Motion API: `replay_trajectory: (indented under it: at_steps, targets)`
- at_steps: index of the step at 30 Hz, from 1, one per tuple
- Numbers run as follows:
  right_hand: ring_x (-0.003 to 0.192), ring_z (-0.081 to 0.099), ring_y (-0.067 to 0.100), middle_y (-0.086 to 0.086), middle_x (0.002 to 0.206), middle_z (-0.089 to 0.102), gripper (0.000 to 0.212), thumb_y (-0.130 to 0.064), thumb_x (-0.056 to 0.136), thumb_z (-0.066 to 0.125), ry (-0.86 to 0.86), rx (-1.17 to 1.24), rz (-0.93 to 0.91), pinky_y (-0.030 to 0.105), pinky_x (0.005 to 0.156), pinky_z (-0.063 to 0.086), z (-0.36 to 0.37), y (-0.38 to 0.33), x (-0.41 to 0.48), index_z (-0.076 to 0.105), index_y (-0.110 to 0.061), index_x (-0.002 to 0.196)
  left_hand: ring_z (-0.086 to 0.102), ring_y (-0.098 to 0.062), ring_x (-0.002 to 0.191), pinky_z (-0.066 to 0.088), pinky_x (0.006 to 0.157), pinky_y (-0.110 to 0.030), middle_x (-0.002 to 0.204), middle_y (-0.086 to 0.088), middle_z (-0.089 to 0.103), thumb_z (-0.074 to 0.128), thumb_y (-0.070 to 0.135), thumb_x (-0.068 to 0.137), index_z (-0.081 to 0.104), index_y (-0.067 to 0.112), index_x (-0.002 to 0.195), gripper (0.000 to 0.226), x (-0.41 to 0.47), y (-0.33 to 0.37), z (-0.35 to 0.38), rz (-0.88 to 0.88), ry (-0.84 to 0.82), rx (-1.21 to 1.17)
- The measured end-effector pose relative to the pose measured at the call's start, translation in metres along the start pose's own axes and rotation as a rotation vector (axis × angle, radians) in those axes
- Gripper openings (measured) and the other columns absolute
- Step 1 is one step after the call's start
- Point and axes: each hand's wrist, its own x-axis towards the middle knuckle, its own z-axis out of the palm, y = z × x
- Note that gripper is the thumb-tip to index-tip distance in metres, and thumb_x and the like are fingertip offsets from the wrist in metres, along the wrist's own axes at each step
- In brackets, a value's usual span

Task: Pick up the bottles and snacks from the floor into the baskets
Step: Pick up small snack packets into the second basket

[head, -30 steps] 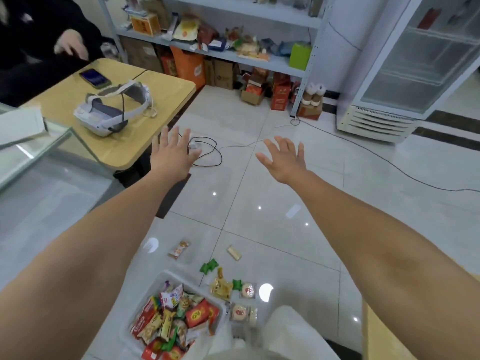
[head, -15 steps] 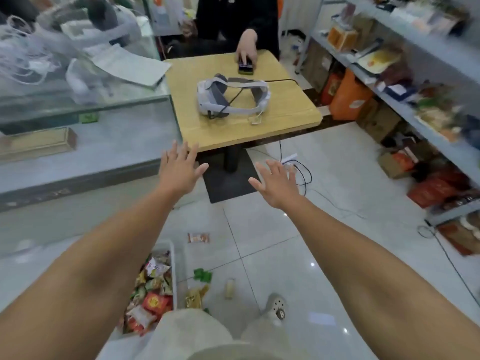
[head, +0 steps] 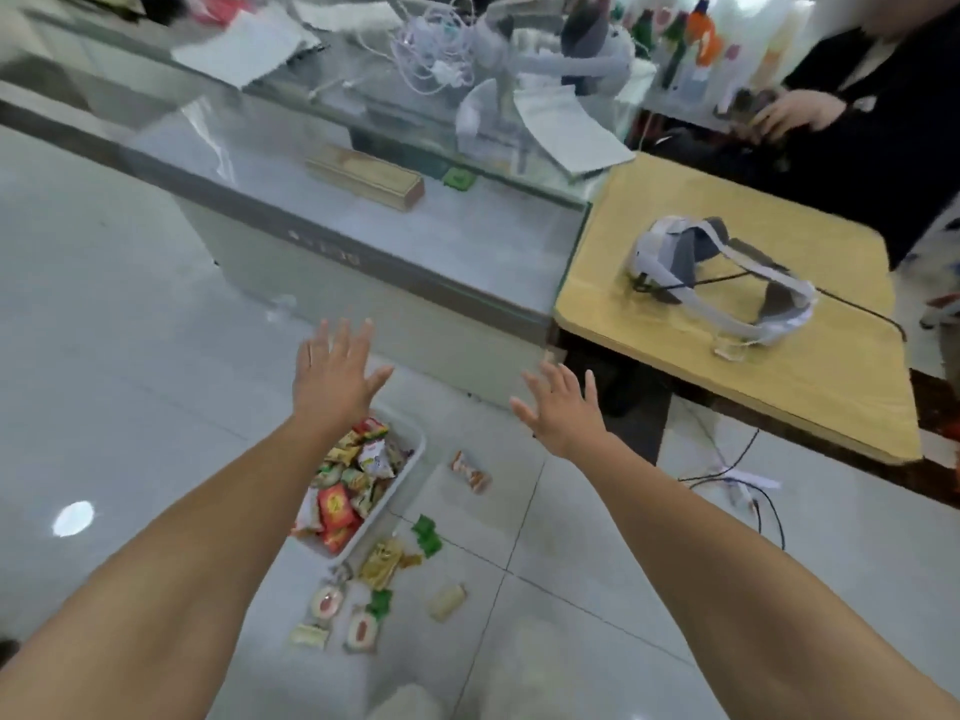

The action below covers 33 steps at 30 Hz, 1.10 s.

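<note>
Down by my feet, small wrapped snacks [head: 384, 561] lie scattered on the pale tiled floor [head: 130, 356], just beside the white plastic basket [head: 402, 485] heaped with colourful packets. Over it, my left hand [head: 332, 379] and right hand [head: 563, 413] reach out palms down, fingers straight and spread, holding nothing. Beyond them stands the glass display counter [head: 363, 252], with a white headset [head: 722, 272] on the yellow wooden table [head: 805, 387] beside it.

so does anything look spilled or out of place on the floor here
Yes: loose snack packets lie scattered on the floor beside the white basket, which already holds snacks. The left hand and right hand hover open, empty.
</note>
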Motion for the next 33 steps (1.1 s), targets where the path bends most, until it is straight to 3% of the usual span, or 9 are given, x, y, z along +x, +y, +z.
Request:
replay_trajectory:
  at_steps: [8,12,17,20,23,25,28,30,33]
  targets:
    - [0.146,0.007,0.025,0.003,0.158,0.011,0.06,-0.054,0.097,0.024,-0.093,-0.095,-0.253,0.051,0.117,0.001,0.179,0.043,0.124,0.014,-0.03,0.15,-0.008,-0.03,0.147,0.001,0.119,-0.046,0.161,-0.006,-0.007,0.026,0.055,0.096,0.001,0.024,0.154,0.07,-0.022,-0.004,0.228,-0.375,0.004,-0.087]
    - [0.146,0.009,0.023,0.003,0.159,0.009,0.058,-0.053,0.098,0.023,-0.086,-0.072,-0.227,0.05,0.118,0.0,0.328,0.086,0.198,0.014,-0.03,0.15,-0.009,-0.029,0.148,-0.004,0.118,-0.044,0.16,-0.005,-0.013,0.033,0.053,0.097,0.001,0.029,0.152,0.068,-0.004,0.014,0.392,-0.403,0.049,-0.04]
    - [0.147,0.007,0.021,0.004,0.159,0.011,0.059,-0.053,0.097,0.023,-0.08,0.085,-0.098,0.047,0.118,-0.002,0.501,0.118,0.298,0.018,-0.026,0.149,0.007,-0.031,0.147,-0.009,0.116,-0.041,0.16,-0.012,0.006,0.047,0.048,0.093,0.017,0.021,0.153,0.072,0.03,-0.015,0.57,-0.359,0.193,0.225]
    - [0.143,0.02,0.029,0.011,0.156,0.021,0.058,-0.049,0.098,0.026,-0.014,0.246,-0.013,0.047,0.117,0.013,0.567,0.122,0.34,0.027,-0.018,0.148,0.028,-0.036,0.138,0.019,0.115,-0.044,0.151,-0.02,0.033,0.077,0.006,0.067,0.028,0.014,0.145,0.093,0.04,-0.027,0.637,-0.207,0.175,0.253]
    - [0.135,0.032,0.037,0.021,0.148,0.033,0.058,-0.046,0.099,0.029,-0.041,0.537,0.189,0.047,0.111,0.027,0.614,0.115,0.35,0.037,-0.01,0.143,0.052,-0.035,0.124,0.046,0.098,-0.043,0.138,-0.019,0.051,0.072,-0.009,0.041,0.049,0.016,0.137,0.102,0.028,-0.023,0.683,0.027,0.12,0.258]
    - [0.133,0.034,0.039,0.022,0.146,0.034,0.058,-0.046,0.098,0.03,-0.101,0.59,0.291,0.049,0.109,0.029,0.632,0.114,0.342,0.038,-0.009,0.142,0.049,-0.034,0.128,0.042,0.102,-0.042,0.142,-0.016,0.048,0.064,-0.007,0.053,0.052,0.018,0.137,0.088,0.019,-0.019,0.694,0.138,0.01,0.224]
    - [0.133,0.035,0.04,0.023,0.146,0.035,0.055,-0.04,0.098,0.037,-0.113,0.563,0.313,0.048,0.11,0.031,0.636,0.116,0.338,0.036,-0.006,0.142,0.02,-0.03,0.142,0.027,0.112,-0.04,0.156,-0.008,0.019,0.057,0.026,0.091,0.026,0.021,0.148,0.065,0.016,-0.005,0.705,-0.159,-0.184,-0.002]
    - [0.134,0.034,0.039,0.023,0.146,0.035,0.055,-0.033,0.097,0.044,-0.13,0.52,0.276,0.046,0.111,0.03,0.636,0.115,0.346,0.034,-0.006,0.143,0.016,-0.029,0.142,0.028,0.111,-0.041,0.157,-0.005,0.015,0.051,0.043,0.093,0.02,0.022,0.15,0.068,0.025,0.005,0.72,-0.344,-0.242,-0.174]
    - [0.135,0.033,0.038,0.021,0.147,0.035,0.057,-0.03,0.096,0.047,-0.156,0.482,0.208,0.043,0.111,0.029,0.647,0.107,0.359,0.03,-0.007,0.145,0.018,-0.027,0.142,0.029,0.111,-0.042,0.155,-0.005,0.022,0.048,0.046,0.094,0.024,0.017,0.149,0.066,0.042,0.01,0.741,-0.344,-0.264,-0.252]
